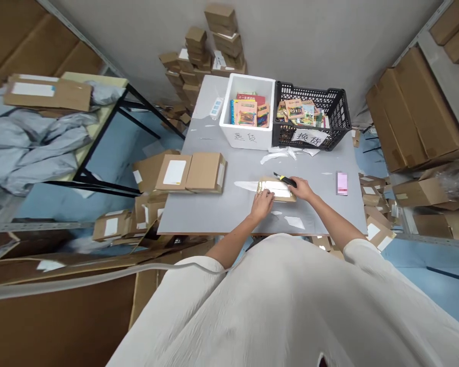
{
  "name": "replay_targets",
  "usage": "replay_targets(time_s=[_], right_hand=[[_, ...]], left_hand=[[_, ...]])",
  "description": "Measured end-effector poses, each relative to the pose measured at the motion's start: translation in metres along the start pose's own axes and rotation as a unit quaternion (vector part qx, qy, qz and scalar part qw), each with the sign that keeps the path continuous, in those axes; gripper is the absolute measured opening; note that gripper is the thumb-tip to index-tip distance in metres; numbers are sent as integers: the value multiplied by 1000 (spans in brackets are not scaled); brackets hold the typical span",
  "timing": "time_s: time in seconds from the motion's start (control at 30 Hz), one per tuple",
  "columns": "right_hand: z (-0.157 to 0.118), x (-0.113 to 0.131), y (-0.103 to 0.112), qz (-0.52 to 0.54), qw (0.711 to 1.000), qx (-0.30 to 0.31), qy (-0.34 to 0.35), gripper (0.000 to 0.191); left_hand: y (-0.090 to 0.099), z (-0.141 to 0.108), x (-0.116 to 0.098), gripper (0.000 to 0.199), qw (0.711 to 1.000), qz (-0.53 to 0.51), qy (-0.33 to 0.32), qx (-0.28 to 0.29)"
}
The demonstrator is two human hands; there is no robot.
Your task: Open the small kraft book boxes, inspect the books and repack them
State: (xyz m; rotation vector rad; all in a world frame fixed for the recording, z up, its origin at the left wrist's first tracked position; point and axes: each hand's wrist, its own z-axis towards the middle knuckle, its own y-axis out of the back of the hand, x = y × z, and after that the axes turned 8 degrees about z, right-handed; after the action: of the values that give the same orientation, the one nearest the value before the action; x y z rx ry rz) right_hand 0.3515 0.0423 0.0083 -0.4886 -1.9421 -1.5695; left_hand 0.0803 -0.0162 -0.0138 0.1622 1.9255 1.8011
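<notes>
A small cardboard box [277, 198] with a white label on top lies on the grey table, near its front edge. My left hand [262, 204] rests on the box's left front corner, fingers bent against it; whether it pinches anything is too small to tell. My right hand [300, 188] is closed around a black and yellow box cutter [286, 180], whose tip points left over the far edge of the box. Scraps of white paper [294, 222] lie close by on the table.
Behind stand a white bin [248, 137] and a black crate [342, 122], both holding books. Two cardboard boxes [204, 172] sit at the table's left. A pink and grey item [341, 183] lies at the right. More boxes [224, 46] are stacked by the wall.
</notes>
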Motion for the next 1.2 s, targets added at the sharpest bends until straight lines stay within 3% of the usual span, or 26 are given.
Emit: replay_targets(time_s=[0.23,0.5,0.57,0.67,0.8,0.9,1.07,1.2], right_hand=[[-10,-1,-2,2,999,0,-51,51],[-54,3,-34,192,974,1,-120,47],[-58,5,-39,240,962,15,-129,46],[-57,4,-34,265,954,-16,-138,45],[-51,-2,-17,256,949,-87,-162,45],[-49,-6,-9,264,943,-109,-172,44],[-47,-9,-11,305,927,-130,-176,42],[-48,-4,-16,357,911,-80,-192,44]], left_hand=[[7,13,7,43,998,16,51,31],[15,42,10,45,999,-21,44,15],[16,47,2,48,999,-17,41,10],[15,51,-19,62,998,4,67,10],[11,57,-51,90,995,13,83,54],[12,59,-60,98,994,18,66,89],[21,61,-36,110,988,25,-52,141],[27,62,-15,103,986,8,-98,134]])
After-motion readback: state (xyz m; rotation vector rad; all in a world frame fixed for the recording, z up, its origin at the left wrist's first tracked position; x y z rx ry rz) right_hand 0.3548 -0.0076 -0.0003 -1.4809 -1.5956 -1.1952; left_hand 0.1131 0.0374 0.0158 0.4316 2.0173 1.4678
